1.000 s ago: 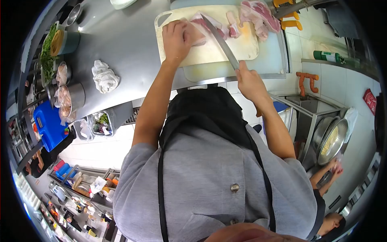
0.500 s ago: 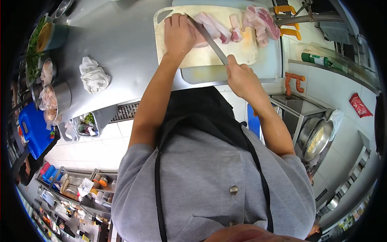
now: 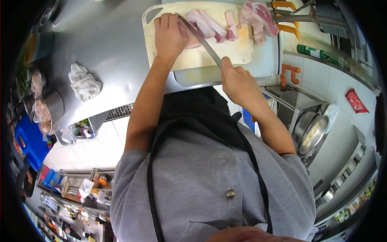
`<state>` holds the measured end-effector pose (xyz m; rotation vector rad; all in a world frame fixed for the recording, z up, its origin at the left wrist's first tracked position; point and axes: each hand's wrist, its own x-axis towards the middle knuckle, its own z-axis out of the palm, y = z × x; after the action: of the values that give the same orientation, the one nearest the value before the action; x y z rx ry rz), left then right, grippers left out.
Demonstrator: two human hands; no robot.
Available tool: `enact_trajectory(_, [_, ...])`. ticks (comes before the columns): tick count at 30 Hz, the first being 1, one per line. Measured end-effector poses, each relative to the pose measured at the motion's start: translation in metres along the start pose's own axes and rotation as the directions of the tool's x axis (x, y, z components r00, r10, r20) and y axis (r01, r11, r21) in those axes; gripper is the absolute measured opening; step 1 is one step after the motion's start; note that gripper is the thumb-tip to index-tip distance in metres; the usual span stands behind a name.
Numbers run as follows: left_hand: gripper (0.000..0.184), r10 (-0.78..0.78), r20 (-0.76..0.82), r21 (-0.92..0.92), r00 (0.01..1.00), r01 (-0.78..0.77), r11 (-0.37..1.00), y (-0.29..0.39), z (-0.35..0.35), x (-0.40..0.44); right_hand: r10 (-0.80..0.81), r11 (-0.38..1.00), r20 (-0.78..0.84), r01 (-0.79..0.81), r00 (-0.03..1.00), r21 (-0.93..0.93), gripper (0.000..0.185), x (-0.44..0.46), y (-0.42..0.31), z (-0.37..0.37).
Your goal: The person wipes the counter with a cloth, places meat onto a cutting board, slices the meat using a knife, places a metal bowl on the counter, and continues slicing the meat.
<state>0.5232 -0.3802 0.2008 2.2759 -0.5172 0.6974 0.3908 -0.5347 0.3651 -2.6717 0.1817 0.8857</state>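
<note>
A cream cutting board [image 3: 217, 56] lies on the steel counter. My left hand [image 3: 170, 36] presses on a piece of raw meat [image 3: 192, 41] at the board's left, its fingers bent and together. My right hand [image 3: 238, 78] is closed round the handle of a long knife [image 3: 207, 48], whose blade slants up to the left with its tip beside my left fingers. Right of the blade lie cut strips of meat [image 3: 203, 24] and a small piece [image 3: 231, 26]. A larger cut of meat [image 3: 260, 20] sits at the board's right end.
A crumpled white cloth [image 3: 84, 82] lies on the steel counter [image 3: 117, 52]. Farther left stands a metal pot [image 3: 54, 108] with bagged food. Yellow-handled tools [image 3: 286, 5] are beyond the board's right end. Metal bowls [image 3: 314, 135] stand at the right near a sink [image 3: 292, 99].
The knife has moved left, from among the strips to beside my left hand. My left fingers have shifted slightly over the meat. The whole view has turned, and the co-worker at the lower right is gone from view.
</note>
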Motion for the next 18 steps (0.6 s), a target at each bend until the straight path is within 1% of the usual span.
enact_trajectory(3, [0.028, -0.015, 0.046, -0.019, 0.999, 0.016, 1.0, -0.001, -0.004, 0.0, 0.017, 0.999, 0.005, -0.017, 1.0, -0.027, 0.017, 0.003, 0.002, 0.001])
enact_trajectory(4, [0.028, -0.025, 0.047, -0.017, 0.999, 0.026, 1.0, -0.001, -0.004, -0.003, 0.013, 1.0, 0.006, -0.013, 1.0, -0.01, 0.017, 0.005, 0.004, 0.001])
enact_trajectory(6, [0.03, -0.037, 0.045, -0.072, 0.998, 0.04, 0.997, -0.001, -0.004, -0.004, 0.002, 1.0, 0.009, -0.002, 1.0, 0.003, 0.018, 0.015, 0.004, 0.0])
enact_trajectory(8, [0.03, -0.049, 0.045, -0.088, 0.998, 0.053, 0.995, 0.0, -0.005, -0.007, -0.102, 0.992, -0.062, 0.106, 0.993, 0.061, 0.023, 0.036, 0.006, 0.001])
enact_trajectory(10, [0.029, -0.062, 0.045, -0.105, 0.997, 0.067, 0.992, 0.001, -0.006, -0.009, -0.141, 0.989, -0.074, 0.144, 0.987, 0.036, 0.025, 0.075, -0.006, 0.005])
enact_trajectory(12, [0.027, -0.053, 0.012, -0.074, 0.999, 0.053, 0.996, 0.0, -0.008, -0.007, -0.211, 0.971, -0.099, 0.22, 0.972, 0.094, 0.024, 0.106, -0.027, -0.004])
enact_trajectory(13, [0.027, -0.058, 0.009, -0.066, 0.998, 0.058, 0.996, 0.0, -0.008, -0.007, -0.22, 0.969, -0.095, 0.229, 0.971, 0.092, 0.024, 0.111, -0.028, -0.002])
enact_trajectory(15, [0.026, -0.091, 0.006, -0.062, 0.996, 0.091, 0.994, 0.003, -0.007, -0.008, -0.263, 0.96, -0.187, 0.277, 0.946, 0.05, 0.02, 0.115, -0.025, 0.009])
enact_trajectory(17, [0.027, -0.092, -0.01, -0.074, 0.996, 0.091, 0.993, 0.004, -0.003, -0.01, -0.176, 0.982, -0.189, 0.186, 0.966, 0.035, 0.02, 0.089, -0.004, 0.019])
enact_trajectory(18, [0.027, -0.095, -0.017, -0.078, 0.995, 0.093, 0.993, 0.005, -0.003, -0.014, -0.108, 0.991, -0.096, 0.115, 0.989, 0.066, 0.021, 0.063, 0.0, 0.014])
